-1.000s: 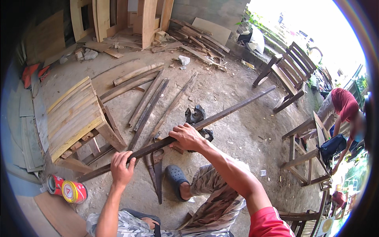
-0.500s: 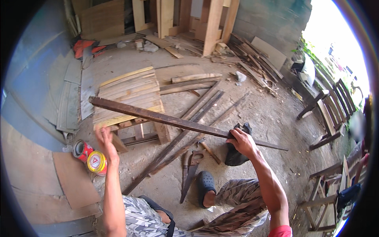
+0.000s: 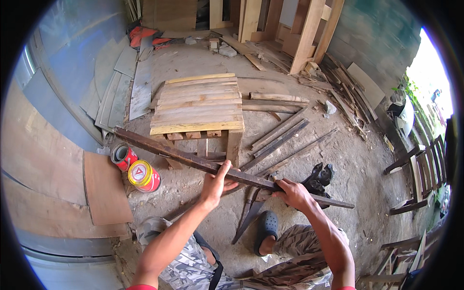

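Dusty ground (image 3: 357,164) spreads beneath a long, dark wooden bar (image 3: 193,160), likely stiff, fairly heavy and best held at spread points, the person's right hand (image 3: 294,194) clenched on it, the left hand (image 3: 215,187) touching mid-length, its grip unclear.

Has a rough, dusty, grey-brown floor (image 3: 345,150). Has a smooth blue-grey wall (image 3: 72,58) on the left and a dull grey-green wall (image 3: 377,38) at the back right. Shows tall, light-brown wooden frames (image 3: 307,43) standing up at the back. Holds low, pale, slatted wooden furniture (image 3: 198,104) near the middle and a dark brown slatted wooden chair (image 3: 416,179) on the right. Gets strong daylight from a big, glowing white opening (image 3: 432,67) at the far right.
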The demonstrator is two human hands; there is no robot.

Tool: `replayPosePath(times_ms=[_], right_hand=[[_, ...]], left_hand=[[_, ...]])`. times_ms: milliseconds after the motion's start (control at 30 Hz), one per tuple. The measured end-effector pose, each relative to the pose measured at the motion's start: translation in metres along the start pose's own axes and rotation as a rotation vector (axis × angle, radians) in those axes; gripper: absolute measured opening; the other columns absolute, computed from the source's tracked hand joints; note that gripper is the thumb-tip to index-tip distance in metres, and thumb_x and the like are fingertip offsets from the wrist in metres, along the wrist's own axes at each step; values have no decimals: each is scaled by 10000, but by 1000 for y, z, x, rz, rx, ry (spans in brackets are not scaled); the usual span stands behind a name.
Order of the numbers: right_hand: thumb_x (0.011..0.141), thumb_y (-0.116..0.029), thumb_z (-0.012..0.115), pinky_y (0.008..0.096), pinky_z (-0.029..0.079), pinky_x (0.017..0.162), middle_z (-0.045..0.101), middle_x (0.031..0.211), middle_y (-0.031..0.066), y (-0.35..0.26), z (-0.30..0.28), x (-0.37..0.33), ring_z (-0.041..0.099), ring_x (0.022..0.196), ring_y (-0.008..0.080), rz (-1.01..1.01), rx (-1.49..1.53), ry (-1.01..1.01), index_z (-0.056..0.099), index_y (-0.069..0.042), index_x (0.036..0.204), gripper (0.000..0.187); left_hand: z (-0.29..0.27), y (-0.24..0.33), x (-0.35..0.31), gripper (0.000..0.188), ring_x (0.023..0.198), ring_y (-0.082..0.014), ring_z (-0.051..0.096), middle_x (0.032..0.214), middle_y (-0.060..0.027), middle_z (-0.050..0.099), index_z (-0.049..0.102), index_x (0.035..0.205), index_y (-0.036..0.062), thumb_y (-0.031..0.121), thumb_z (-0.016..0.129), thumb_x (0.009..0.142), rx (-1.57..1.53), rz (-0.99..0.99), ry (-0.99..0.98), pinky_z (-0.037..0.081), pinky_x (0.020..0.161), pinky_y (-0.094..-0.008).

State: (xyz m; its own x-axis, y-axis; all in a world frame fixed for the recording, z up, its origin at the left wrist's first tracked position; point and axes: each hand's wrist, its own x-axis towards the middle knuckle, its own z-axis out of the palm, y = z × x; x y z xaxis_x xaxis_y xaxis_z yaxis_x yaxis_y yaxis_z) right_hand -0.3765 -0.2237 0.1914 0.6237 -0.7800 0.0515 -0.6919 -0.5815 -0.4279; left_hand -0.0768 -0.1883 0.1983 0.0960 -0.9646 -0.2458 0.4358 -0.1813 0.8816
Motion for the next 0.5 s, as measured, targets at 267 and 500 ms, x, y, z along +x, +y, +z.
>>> replayPosePath(times_ms=[267, 500], right_hand=[[864, -324, 766, 470, 525, 854, 689, 1082, 204, 11, 17, 2, 657, 1034, 413, 163, 144, -123, 626, -17, 1228, 496], [911, -316, 730, 417, 526, 882, 714, 1074, 219, 8, 14, 5, 694, 1021, 367, 284, 236, -267, 646, -45, 1273, 461]], left_hand=[[10, -16, 0, 683, 831, -245, 726, 1025, -150, 653, 523, 1204, -18, 556, 713, 885, -120, -168, 214, 653, 662, -347], [-1, -25, 7, 890, 889, -240, 717, 1201, -154, 595, 416, 1350, -22, 647, 706, 841, -46, -209, 182, 650, 673, -329]])
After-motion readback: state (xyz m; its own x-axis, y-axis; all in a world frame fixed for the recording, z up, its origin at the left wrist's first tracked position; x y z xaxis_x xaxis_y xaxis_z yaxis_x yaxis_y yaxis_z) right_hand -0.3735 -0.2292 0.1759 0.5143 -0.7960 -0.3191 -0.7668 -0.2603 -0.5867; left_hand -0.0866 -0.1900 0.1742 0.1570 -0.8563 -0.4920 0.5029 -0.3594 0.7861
